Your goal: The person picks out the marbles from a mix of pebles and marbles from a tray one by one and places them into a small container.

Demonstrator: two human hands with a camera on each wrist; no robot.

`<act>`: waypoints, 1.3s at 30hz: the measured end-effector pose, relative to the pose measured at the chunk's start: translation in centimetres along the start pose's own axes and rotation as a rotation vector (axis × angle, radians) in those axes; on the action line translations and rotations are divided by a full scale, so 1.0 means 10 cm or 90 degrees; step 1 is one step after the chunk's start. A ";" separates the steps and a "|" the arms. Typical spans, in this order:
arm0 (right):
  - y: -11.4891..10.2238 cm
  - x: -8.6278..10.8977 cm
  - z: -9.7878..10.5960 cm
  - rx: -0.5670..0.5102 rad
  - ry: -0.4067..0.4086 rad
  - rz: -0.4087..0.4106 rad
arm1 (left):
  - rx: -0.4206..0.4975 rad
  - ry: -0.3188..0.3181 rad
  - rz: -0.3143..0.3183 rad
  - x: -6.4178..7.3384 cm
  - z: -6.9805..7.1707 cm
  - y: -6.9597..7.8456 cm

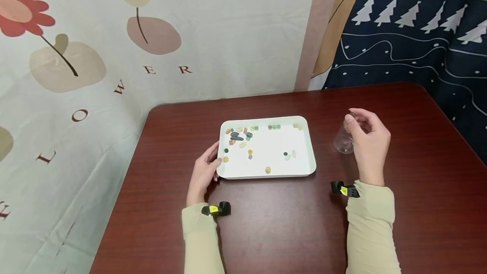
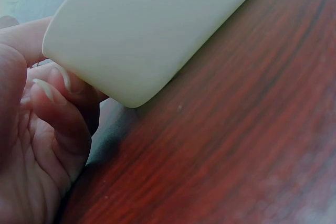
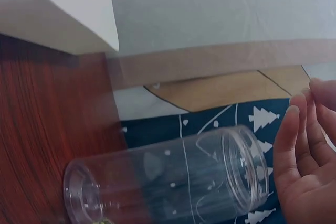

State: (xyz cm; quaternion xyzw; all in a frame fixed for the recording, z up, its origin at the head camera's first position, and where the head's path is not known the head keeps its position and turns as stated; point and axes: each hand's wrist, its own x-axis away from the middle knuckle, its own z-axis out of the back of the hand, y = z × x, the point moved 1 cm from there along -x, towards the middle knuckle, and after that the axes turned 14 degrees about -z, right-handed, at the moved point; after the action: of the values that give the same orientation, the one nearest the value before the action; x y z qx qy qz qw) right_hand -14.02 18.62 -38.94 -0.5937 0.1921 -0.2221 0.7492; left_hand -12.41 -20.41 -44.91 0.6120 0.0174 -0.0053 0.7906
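My left hand (image 1: 203, 172) grips the left side of a white tray (image 1: 266, 175), thumb at the rim. In the left wrist view its fingers (image 2: 68, 114) curl beneath the tray's raised corner. Small pebbles of several colours lie in the tray, with dark elongated stones (image 1: 236, 136) at its upper left. Right of the tray a clear plastic jar (image 3: 157, 182) stands lidless, a bit of green low inside. Over the jar's mouth my right hand (image 1: 370, 138) pinches a small dark pebble (image 1: 353, 114), mostly covered by the fingertips.
Everything rests on a dark red-brown wooden table (image 1: 281, 227). Behind it hangs a white cloth (image 1: 236, 54) with flower prints, and at the right a navy cloth (image 1: 399, 50) with white trees. Each wrist wears a black camera band.
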 end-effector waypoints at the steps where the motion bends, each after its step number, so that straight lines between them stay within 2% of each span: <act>1: 0.01 -0.01 0.01 -0.010 0.009 0.002 | 0.001 0.000 0.000 0.00 0.00 0.00; 8: 0.03 -0.06 0.08 -0.079 0.025 0.000 | -0.001 0.007 -0.001 -0.01 0.01 -0.02; 16: 0.06 -0.12 0.14 -0.077 0.097 -0.004 | 0.007 0.006 0.001 -0.01 0.01 -0.02; 21: 0.10 -0.16 0.15 -0.088 0.112 -0.003 | 0.013 0.002 0.000 -0.01 0.01 -0.01; 30: 0.13 -0.18 0.17 -0.110 0.079 -0.064 | 0.012 0.004 0.001 -0.02 0.00 -0.03; 39: 0.24 -0.21 0.17 -0.219 0.029 -0.131 | 0.011 0.001 0.001 -0.03 0.00 -0.03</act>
State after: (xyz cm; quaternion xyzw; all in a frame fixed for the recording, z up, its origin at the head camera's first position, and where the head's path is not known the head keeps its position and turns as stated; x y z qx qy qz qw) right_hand -14.58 21.61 -40.87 -0.7242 0.1821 -0.2746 0.6057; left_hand -12.69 -20.50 -45.24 0.6188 0.0175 -0.0043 0.7853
